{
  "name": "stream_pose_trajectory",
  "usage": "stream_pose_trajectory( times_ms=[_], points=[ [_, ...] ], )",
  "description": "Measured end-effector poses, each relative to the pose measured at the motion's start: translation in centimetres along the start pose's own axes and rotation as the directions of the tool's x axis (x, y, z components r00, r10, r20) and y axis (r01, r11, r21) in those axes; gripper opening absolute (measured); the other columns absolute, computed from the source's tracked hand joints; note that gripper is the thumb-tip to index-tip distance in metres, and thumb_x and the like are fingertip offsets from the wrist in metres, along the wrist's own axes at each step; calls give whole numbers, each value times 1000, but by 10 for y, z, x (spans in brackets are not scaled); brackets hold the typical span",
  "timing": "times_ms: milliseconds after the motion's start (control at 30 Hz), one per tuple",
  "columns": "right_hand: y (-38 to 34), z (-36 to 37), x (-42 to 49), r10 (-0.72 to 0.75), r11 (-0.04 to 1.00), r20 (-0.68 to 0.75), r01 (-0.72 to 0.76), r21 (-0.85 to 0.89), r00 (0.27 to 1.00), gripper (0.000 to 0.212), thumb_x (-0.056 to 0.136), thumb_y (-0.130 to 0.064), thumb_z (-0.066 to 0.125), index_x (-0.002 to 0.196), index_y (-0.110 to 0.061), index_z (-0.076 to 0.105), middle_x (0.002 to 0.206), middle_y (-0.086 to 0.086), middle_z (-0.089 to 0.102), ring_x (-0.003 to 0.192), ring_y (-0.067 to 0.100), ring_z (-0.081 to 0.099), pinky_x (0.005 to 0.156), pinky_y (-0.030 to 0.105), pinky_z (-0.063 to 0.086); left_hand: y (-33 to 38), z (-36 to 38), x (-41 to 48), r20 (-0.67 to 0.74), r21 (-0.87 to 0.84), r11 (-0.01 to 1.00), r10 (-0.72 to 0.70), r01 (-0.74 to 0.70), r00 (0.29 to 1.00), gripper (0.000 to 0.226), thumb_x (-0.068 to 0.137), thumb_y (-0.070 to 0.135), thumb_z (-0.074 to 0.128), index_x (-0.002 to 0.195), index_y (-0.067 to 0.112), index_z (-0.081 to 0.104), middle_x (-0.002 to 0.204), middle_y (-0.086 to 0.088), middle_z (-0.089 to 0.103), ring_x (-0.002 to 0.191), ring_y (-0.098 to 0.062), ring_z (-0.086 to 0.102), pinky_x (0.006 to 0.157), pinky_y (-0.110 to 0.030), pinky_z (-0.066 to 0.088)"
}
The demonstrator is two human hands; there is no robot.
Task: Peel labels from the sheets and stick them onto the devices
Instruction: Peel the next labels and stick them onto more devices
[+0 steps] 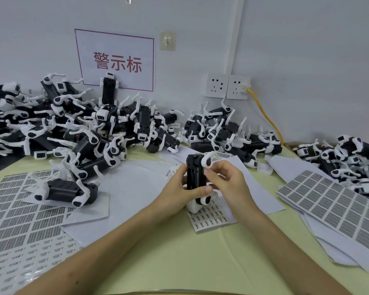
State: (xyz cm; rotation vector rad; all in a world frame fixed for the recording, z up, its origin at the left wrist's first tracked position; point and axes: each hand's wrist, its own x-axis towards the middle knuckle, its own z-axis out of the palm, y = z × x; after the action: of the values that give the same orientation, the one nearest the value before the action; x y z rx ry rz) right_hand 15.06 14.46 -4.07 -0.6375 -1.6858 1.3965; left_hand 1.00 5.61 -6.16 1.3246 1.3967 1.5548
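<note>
One device point(194, 177) stood on end at the middle of the table point(179, 256), its long axis near vertical, its lower end over a sheet of small labels point(209, 219). Its body was matte black and boxy, with glossy white rounded joints at top and bottom. The left hand point(175, 188) wrapped the body, thumb across the front. The right hand point(229, 182) pinched its right edge with curled fingertips. Three heaps of like devices point(77, 128), too many to count, lay behind.

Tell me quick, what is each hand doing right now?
Left hand: closed, gripping the black and white device upright.
Right hand: closed, fingers curled onto the same device's side; whether a label is under them cannot be told.
</note>
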Motion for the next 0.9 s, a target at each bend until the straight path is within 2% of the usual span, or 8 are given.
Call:
stream_pose_trajectory(
  times_ms=[67, 167, 300, 400, 500, 600, 733, 900],
  points=[
    [0, 0, 1, 66, 992, 28, -69, 109, 997, 13, 96, -10, 68, 102, -5, 57, 102, 15, 67, 99, 38, 71, 84, 44, 59, 1, -2, 0, 28, -9, 1000, -11, 12, 1000, 48, 87, 28, 83, 129, 27, 60, 119, 7, 74, 121, -13, 66, 101, -33, 54],
    [1, 0, 1, 54, 992, 92, -64, 109, 994, 16, 98, -12, 65, 111, -3, 63, 114, 26, 67, 108, 41, 68, 96, 54, 55, 4, -3, -1, 54, -6, 1000, -12, 12, 998, 41, 93, 28, 78, 130, 28, 60, 117, 8, 74, 120, -14, 66, 99, -32, 55],
    [1, 1, -2, -51, 996, 116, 42, 82, 992, 27, 97, -18, 69, 106, 4, 57, 98, 28, 61, 88, 31, 62, 81, 41, 57, 10, -2, -4, 135, -34, 999, -37, 42, 990, 40, 95, 35, 71, 131, 23, 59, 115, 10, 75, 117, -14, 69, 93, -28, 55],
    [-1, -2, -1, -65, 989, 204, 36, 145, 977, 39, 90, -24, 67, 100, 9, 49, 86, 14, 52, 78, 27, 45, 63, 34, 45, 13, -6, -5, 200, -79, 994, -60, 77, 978, 36, 100, 27, 67, 133, 18, 58, 120, 1, 75, 116, -17, 71, 92, -25, 55],
    [-2, -6, 1, -68, 990, 242, 36, 135, 968, 34, 89, -22, 66, 94, 6, 49, 79, 11, 46, 70, 27, 39, 59, 34, 37, 16, -7, -6, 249, -78, 993, -65, 87, 966, 36, 99, 27, 65, 132, 15, 57, 117, 0, 76, 112, -16, 72, 89, -24, 55],
    [-3, -6, 1, -57, 991, 245, 25, 131, 968, 20, 89, -21, 62, 78, -12, 49, 69, 6, 44, 61, 17, 40, 56, 26, 39, 17, -7, -6, 255, -83, 992, -70, 94, 964, 37, 97, 30, 64, 130, 16, 58, 117, -2, 76, 113, -19, 71, 92, -28, 56],
    [-5, -4, -2, -28, 987, 235, -9, 158, 972, 14, 89, -23, 58, 79, -19, 50, 72, 8, 46, 62, 16, 43, 60, 28, 39, 15, -6, -4, 237, -73, 994, -59, 79, 970, 40, 97, 33, 64, 131, 13, 58, 116, -3, 76, 115, -22, 71, 99, -38, 56],
    [-4, -1, -6, -78, 997, 233, 72, 33, 969, 25, 91, -29, 62, 81, -14, 46, 69, -1, 42, 61, 12, 39, 58, 24, 37, 15, -5, -5, 240, -91, 992, -63, 87, 969, 35, 98, 31, 64, 131, 19, 59, 115, 6, 77, 113, -11, 71, 91, -20, 54]
  ],
)
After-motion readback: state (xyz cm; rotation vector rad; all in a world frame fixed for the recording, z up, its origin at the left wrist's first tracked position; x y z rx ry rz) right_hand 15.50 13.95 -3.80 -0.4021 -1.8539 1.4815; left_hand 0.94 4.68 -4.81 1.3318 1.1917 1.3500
